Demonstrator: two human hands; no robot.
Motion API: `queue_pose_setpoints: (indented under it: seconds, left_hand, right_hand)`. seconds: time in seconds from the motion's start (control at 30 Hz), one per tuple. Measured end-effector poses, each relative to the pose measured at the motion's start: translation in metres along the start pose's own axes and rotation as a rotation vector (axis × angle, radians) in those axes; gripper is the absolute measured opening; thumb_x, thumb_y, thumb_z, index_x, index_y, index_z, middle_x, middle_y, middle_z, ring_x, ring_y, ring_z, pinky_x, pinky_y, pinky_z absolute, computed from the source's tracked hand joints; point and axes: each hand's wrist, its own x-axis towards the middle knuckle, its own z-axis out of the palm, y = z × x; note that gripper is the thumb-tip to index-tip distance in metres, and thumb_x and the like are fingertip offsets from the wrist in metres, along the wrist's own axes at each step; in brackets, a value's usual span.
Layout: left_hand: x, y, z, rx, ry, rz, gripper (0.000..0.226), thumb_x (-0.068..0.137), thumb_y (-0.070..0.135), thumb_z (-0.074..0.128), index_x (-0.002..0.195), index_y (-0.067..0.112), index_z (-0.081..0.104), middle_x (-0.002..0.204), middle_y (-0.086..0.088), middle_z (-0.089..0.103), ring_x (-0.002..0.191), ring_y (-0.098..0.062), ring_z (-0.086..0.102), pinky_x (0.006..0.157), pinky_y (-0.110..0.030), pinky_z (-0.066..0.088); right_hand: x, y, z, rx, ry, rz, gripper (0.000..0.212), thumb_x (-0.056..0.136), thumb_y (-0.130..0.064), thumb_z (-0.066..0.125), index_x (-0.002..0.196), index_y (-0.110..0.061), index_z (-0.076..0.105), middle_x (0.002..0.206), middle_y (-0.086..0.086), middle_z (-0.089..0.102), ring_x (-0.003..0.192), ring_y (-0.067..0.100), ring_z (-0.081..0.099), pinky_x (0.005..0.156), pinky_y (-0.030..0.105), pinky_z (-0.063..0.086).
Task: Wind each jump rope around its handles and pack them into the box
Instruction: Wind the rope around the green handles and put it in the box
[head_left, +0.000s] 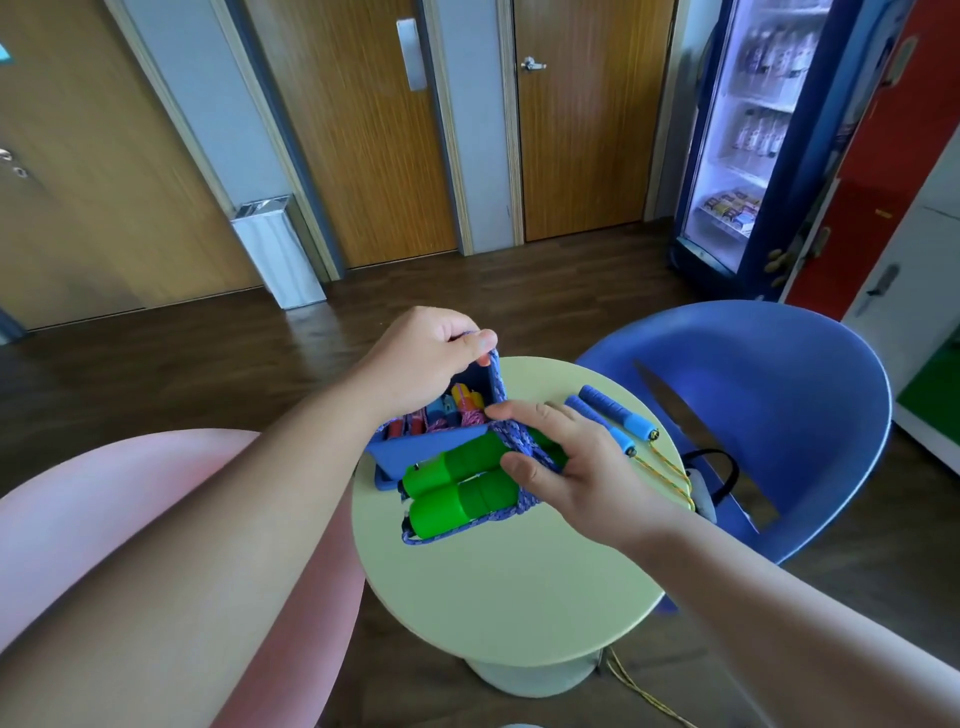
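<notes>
2 green handles (453, 487) in right hand (577, 467), rope (497, 380) up to left hand (415, 359)

Right hand (576, 467) holds green handles (457, 483); left hand (431, 353) pulls purple rope (498, 384) over the box (431, 447) on the table (519, 587).

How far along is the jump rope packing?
Done: several wound ropes sit in the blue box. In hand: the right hand grips the green handles while the left hand holds the purple rope, partly wrapped round them. Left: finish that one, then the blue-handled rope, lying unwound on the table.
</notes>
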Motion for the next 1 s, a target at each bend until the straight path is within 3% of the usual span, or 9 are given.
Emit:
queue_pose_setpoints:
  seconds: [0.07,0.2,0.37,0.47,0.57,0.77,0.9,1.0]
  left_hand:
    - [0.0,-0.01,-0.001,-0.001,-0.007,-0.002,0.026,0.098,0.039,0.068,0.081,0.021,0.077,0.046,0.014,0.043,0.042,-0.004,0.033,0.047,-0.02,0.027]
    - [-0.004,-0.036,-0.009,-0.175,-0.032,-0.09,0.012,0.091,0.031,0.077,0.079,0.03,0.081,0.055,0.008,0.054,0.05,-0.013,0.035,0.053,-0.028,0.03]
    - [-0.025,-0.041,-0.023,-0.142,-0.025,-0.046,0.014,0.093,0.014,0.074,0.084,0.022,0.08,0.058,0.01,0.064,0.045,-0.001,0.046,0.045,-0.014,0.036]
    - [-0.038,-0.04,-0.028,-0.11,0.001,-0.006,0.009,0.094,0.008,0.072,0.092,0.013,0.079,0.062,0.01,0.068,0.046,0.001,0.05,0.048,-0.009,0.037]
    - [-0.051,-0.045,-0.029,-0.167,0.027,-0.007,0.01,0.093,0.001,0.072,0.094,0.008,0.079,0.07,0.003,0.073,0.047,0.001,0.053,0.051,-0.006,0.039]
    - [-0.068,-0.072,-0.024,-0.237,0.192,-0.053,0.019,0.09,0.001,0.075,0.087,0.018,0.08,0.077,-0.001,0.079,0.058,-0.01,0.063,0.061,-0.021,0.054]
    - [-0.077,-0.084,-0.011,-0.244,0.278,-0.079,0.021,0.09,-0.001,0.075,0.088,0.02,0.079,0.078,0.002,0.08,0.065,-0.01,0.069,0.069,-0.017,0.055]
    - [-0.08,-0.088,0.007,-0.295,0.354,-0.113,0.018,0.09,-0.005,0.072,0.089,0.012,0.078,0.069,-0.001,0.076,0.06,-0.005,0.066,0.067,-0.011,0.051]
  right_hand:
    - [-0.002,0.0,-0.003,-0.006,0.022,-0.008,0.031,0.096,-0.025,0.066,0.127,-0.027,0.064,0.108,0.002,0.068,0.099,0.017,0.06,0.086,0.037,0.051]
    - [-0.007,0.001,-0.009,0.062,0.086,0.052,0.022,0.096,-0.022,0.064,0.117,-0.027,0.065,0.108,-0.012,0.065,0.092,0.009,0.061,0.08,0.023,0.046]
    - [-0.007,0.011,-0.016,-0.054,0.102,0.145,0.021,0.093,-0.029,0.062,0.112,-0.038,0.062,0.101,-0.007,0.064,0.087,0.016,0.058,0.076,0.033,0.049]
    - [-0.004,0.01,-0.02,-0.071,0.142,0.177,0.024,0.095,-0.022,0.066,0.108,-0.042,0.061,0.098,-0.004,0.064,0.082,0.012,0.056,0.071,0.023,0.043]
    - [0.001,0.006,-0.024,-0.053,0.167,0.19,0.025,0.097,-0.016,0.067,0.108,-0.037,0.063,0.096,-0.005,0.064,0.078,0.01,0.055,0.069,0.022,0.042]
    - [0.013,0.001,-0.019,0.083,0.26,0.2,0.018,0.099,-0.008,0.063,0.108,-0.024,0.063,0.078,-0.022,0.057,0.066,0.006,0.046,0.065,0.019,0.039]
    - [0.019,-0.01,-0.013,0.127,0.307,0.193,0.015,0.1,-0.005,0.061,0.107,-0.019,0.063,0.069,-0.014,0.049,0.059,0.005,0.04,0.058,0.018,0.035]
    - [0.024,-0.021,-0.009,0.16,0.321,0.204,0.015,0.1,-0.005,0.06,0.11,-0.015,0.064,0.077,-0.005,0.055,0.062,0.003,0.045,0.061,0.013,0.038]
